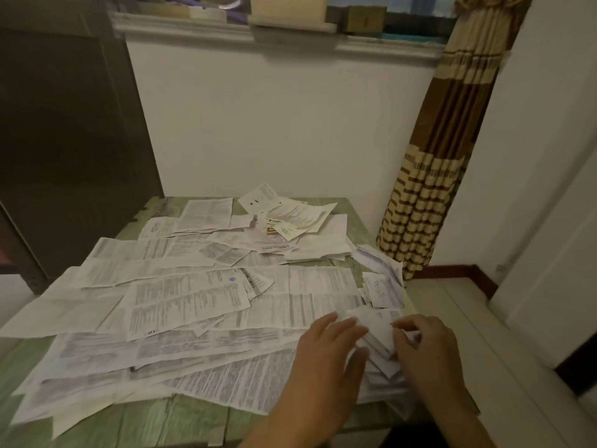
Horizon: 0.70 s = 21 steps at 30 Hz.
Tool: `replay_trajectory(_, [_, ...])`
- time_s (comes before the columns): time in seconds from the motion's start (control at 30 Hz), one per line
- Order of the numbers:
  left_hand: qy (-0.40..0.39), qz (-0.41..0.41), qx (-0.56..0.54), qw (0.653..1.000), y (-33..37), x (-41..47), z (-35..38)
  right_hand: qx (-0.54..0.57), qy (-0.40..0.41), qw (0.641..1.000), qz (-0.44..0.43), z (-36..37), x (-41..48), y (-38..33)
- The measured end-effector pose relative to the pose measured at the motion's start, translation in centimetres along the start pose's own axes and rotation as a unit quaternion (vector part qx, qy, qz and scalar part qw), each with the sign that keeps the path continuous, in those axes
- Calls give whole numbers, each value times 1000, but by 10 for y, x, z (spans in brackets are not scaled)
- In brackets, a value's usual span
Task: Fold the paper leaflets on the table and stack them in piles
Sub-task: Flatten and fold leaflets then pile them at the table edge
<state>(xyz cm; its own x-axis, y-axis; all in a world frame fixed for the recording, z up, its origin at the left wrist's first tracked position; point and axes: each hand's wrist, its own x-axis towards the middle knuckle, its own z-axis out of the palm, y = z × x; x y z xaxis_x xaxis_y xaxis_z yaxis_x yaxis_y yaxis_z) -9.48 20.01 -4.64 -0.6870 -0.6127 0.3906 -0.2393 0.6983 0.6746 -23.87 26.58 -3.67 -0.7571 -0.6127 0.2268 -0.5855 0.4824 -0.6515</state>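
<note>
Paper leaflets [181,295], unfolded and overlapping, cover most of the green surface [135,418] from its far edge to its near edge. A looser heap [287,215] lies at the far edge. At the near right corner both hands work on one small folded leaflet [376,331], which sits atop a small pile of folded leaflets [384,373]. Left hand [326,354]: fingers [342,328] nearly straight, laid flat on the leaflet's left side. Right hand [426,347]: fingers [410,323] curled, pinching the leaflet's right edge. Blur hides the finer folds. Beyond the surface's right edge hangs a striped brown-and-cream curtain [436,150]. A window sill [193,27] runs along the wall behind the far edge.
</note>
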Motion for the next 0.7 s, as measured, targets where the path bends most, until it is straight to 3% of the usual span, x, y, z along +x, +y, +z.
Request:
replay_trajectory(0.17, [-29,28,129,991,5,10,13,74,11,997,-13,-7,4,-8])
replay_trajectory(0.33, [-4,30,96,995,-1,9,12,106,16,994,-37,-18,10,-13])
replay_trajectory(0.43, [-28,-36,82,996,-9,6,-4,118,12,992,-34,-22,11,-11])
replay_trajectory(0.7, [-105,-135,238,956,-47,12,-48,116,18,987,-113,-10,-7,-35])
